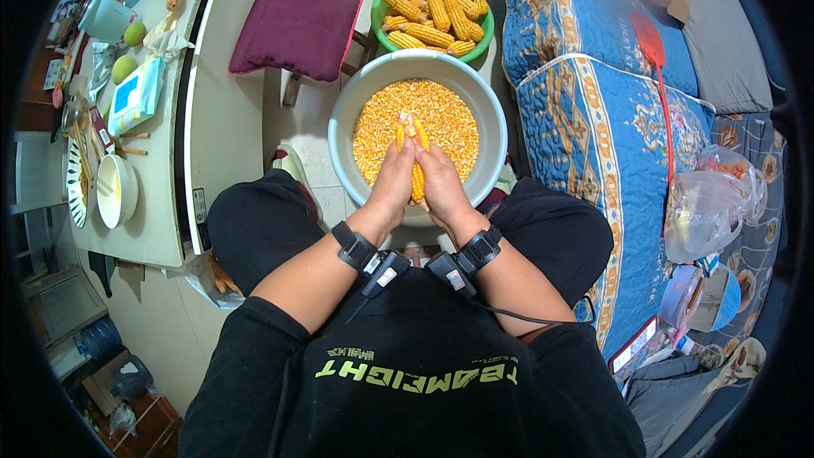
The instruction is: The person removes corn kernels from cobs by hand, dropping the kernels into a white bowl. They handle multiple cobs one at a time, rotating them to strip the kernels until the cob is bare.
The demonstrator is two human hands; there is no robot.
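Note:
My left hand (394, 175) and my right hand (445, 181) meet over a pale basin (340, 124) with a light blue rim. Both are closed around a yellow ear of corn (418, 183), thumbs side by side on top. Kernels are gone from part of its far end, where pale cob shows between yellow rows. My fingers hide much of the ear's middle and underside. Loose corn kernels (439, 98) cover the basin's bottom, below my hands. Just beyond the basin, a green bowl (488, 32) is heaped with several unshelled ears (439, 9).
A stool with a maroon cushion (302, 13) stands far left of the basin. Left of me is a cluttered table (159, 203) bearing a white bowl (127, 194). On the right, a blue quilted cover (553, 121) holds a red fly swatter (648, 38) and plastic bags (706, 210).

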